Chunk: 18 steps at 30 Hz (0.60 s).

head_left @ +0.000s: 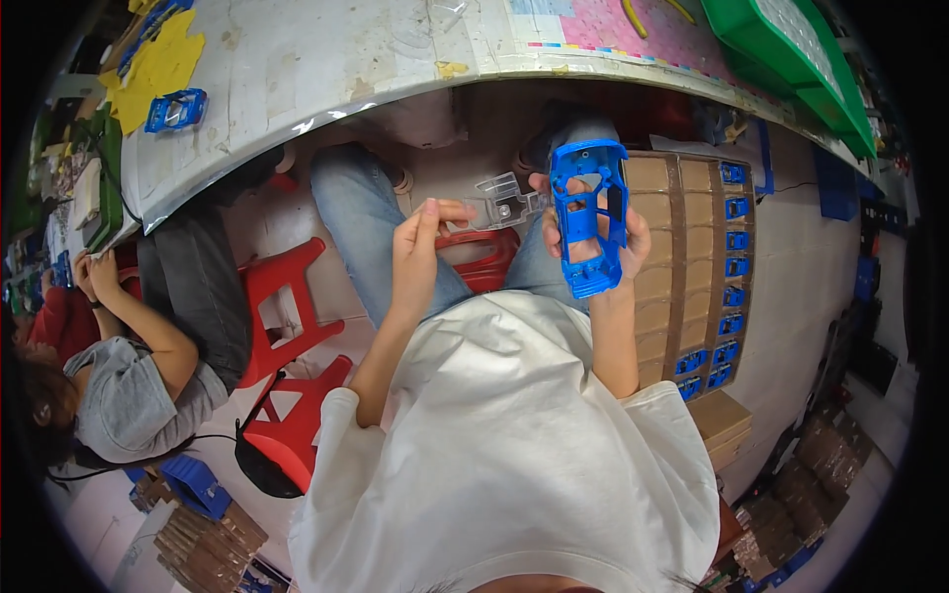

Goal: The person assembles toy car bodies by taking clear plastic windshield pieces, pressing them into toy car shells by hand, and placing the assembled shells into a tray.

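Note:
Over my lap, my right hand is closed around a blue toy car body, an open shell with window and roof openings. The fingers wrap it from beneath and along both sides. My left hand pinches one end of a clear plastic window piece between thumb and fingers. That piece lies just left of the car body, its far end close to my right fingertips; whether they touch it cannot be made out.
A partitioned cardboard box with several blue car bodies along its right side stands to my right. Ahead runs a white worktable with a blue car body and a green bin. Red stools and a seated co-worker are at left.

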### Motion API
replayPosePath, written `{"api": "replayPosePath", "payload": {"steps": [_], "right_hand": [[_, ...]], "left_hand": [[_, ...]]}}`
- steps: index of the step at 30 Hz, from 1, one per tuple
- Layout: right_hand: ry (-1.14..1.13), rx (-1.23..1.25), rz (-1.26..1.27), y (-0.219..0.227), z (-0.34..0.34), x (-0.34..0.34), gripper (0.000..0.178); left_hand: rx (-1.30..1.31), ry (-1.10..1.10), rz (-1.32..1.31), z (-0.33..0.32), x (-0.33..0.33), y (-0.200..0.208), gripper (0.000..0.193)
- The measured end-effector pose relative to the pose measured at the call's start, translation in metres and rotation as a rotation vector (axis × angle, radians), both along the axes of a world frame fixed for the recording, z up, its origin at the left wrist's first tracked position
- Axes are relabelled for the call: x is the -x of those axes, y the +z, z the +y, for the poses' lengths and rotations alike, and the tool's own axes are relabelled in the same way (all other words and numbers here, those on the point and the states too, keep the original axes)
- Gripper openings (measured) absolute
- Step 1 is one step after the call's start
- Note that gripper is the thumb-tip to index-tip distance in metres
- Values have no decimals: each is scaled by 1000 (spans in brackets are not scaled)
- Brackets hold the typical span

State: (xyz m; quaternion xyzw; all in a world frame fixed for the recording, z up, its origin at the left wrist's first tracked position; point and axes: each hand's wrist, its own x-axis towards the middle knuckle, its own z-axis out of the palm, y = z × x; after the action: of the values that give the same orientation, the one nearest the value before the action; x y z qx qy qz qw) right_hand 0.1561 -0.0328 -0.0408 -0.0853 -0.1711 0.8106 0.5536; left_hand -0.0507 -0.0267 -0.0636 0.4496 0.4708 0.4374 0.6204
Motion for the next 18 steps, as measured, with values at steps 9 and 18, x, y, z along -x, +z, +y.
{"api": "replayPosePath", "payload": {"steps": [9,18], "right_hand": [[-46,86,-199,-5,-4,2,64],[-120,130,-175,-6,0,0,59]], "left_hand": [[-118,132,-369,4,-2,24,11],[177,502,-305,18,23,-69,11]]}}
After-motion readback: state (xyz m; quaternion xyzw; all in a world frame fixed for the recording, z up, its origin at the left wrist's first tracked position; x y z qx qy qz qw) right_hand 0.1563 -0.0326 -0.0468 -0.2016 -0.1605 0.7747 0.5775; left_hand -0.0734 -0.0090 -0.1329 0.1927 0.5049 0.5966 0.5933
